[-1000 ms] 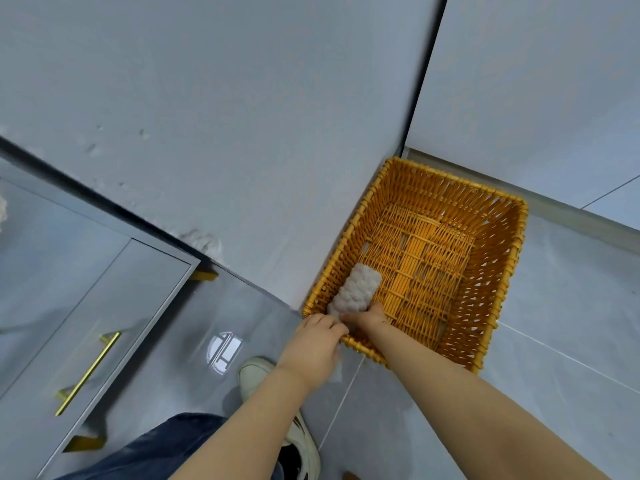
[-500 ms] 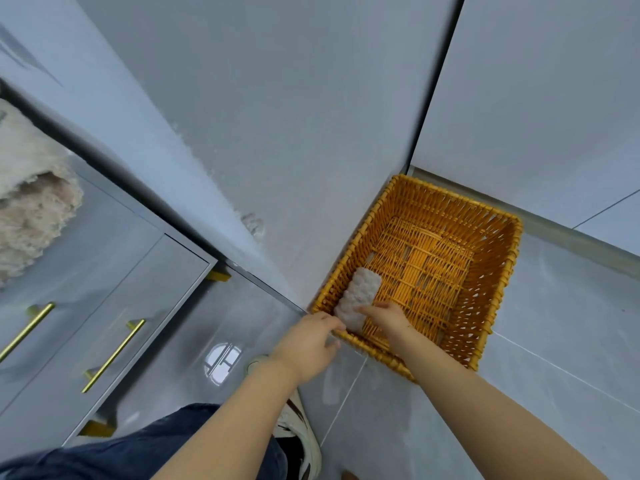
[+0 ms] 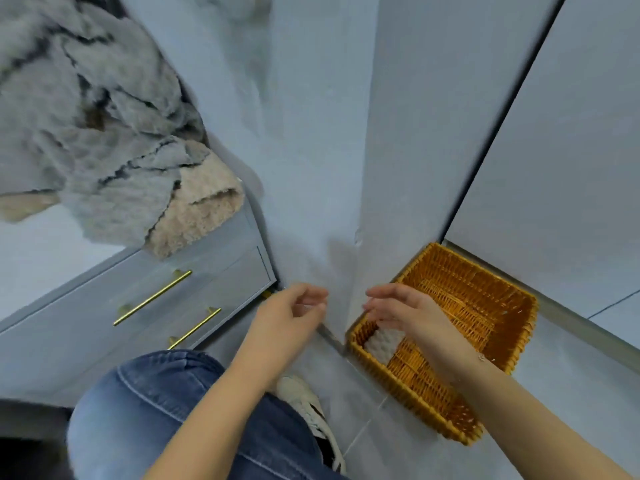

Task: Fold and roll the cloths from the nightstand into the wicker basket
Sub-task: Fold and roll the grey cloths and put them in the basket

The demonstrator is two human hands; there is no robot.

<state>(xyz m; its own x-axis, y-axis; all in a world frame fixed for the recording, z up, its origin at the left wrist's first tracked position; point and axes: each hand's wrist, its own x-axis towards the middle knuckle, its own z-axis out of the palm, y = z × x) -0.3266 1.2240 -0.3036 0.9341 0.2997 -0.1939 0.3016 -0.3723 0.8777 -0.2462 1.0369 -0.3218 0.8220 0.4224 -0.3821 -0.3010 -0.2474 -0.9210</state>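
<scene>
Both hands hang empty in the air, apart from each other, fingers loosely curled and gripping nothing. The left hand (image 3: 291, 315) sits in front of the wall corner; the right hand (image 3: 403, 311) hovers over the near-left end of the wicker basket (image 3: 498, 289). Basket is rectangular, orange-brown woven cane with an open-weave floor, standing on grey floor tiles (image 3: 571, 382) tight in the corner. One rolled cloth (image 3: 382, 342), pale, bumpy waffle texture, short cylinder shape, lies inside along the basket's left wall, partly hidden under the right hand. On the grey nightstand (image 3: 86, 306), a crumpled grey fluffy cloth (image 3: 100, 140) is heaped over a beige nubby cloth (image 3: 197, 209) whose folded edge overhangs the top's corner. The drawers carry slim brass bar handles (image 3: 152, 297). Blue denim knee (image 3: 166, 403) and a white sneaker (image 3: 304, 400) are at the bottom.
</scene>
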